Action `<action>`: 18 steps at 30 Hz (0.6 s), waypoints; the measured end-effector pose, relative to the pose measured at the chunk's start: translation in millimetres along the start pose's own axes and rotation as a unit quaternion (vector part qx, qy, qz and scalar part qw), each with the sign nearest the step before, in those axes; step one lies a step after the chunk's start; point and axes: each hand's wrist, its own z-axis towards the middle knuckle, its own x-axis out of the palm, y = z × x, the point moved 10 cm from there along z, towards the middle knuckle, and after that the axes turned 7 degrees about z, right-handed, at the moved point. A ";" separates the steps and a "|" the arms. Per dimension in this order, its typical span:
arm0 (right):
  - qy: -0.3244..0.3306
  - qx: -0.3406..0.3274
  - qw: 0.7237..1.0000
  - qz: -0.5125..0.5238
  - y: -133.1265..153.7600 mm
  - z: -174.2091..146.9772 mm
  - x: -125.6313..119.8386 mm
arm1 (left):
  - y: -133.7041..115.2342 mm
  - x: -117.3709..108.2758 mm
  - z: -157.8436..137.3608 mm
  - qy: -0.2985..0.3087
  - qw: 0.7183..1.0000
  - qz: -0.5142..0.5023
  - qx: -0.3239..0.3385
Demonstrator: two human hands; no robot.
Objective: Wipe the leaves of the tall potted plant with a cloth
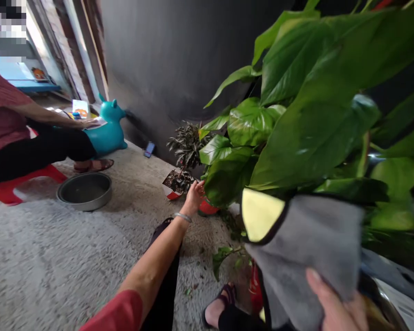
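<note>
In my right hand is a grey cloth with dark edging and a yellow corner, its thumb pressed on top and the other fingers hidden beneath. It hangs in front of a large plant with broad green leaves. My left hand, with a bracelet at the wrist, reaches forward to the plant's lower left leaves, beside a red pot. Its fingers look stretched out and apart, close to a leaf's edge; whether they touch it I cannot tell. Just beyond is a smaller dark-leaved plant in a white and red pot.
On the left a person sits on a red stool, one hand with a cloth on a teal animal-shaped toy. A round grey basin stands on the concrete floor. A dark wall rises behind the plants.
</note>
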 end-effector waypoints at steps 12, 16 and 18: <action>0.232 0.047 0.970 -0.057 -23.9 -17.0 105.0 | 12.3 53.2 -84.2 0.068 0.997 0.031 0.028; -0.018 0.039 0.998 0.041 18.8 11.9 32.6 | 17.6 61.2 -82.7 0.085 0.996 0.018 0.019; -0.088 -0.038 0.995 0.039 52.5 17.4 37.5 | 11.9 60.3 -83.6 0.081 0.996 0.007 0.018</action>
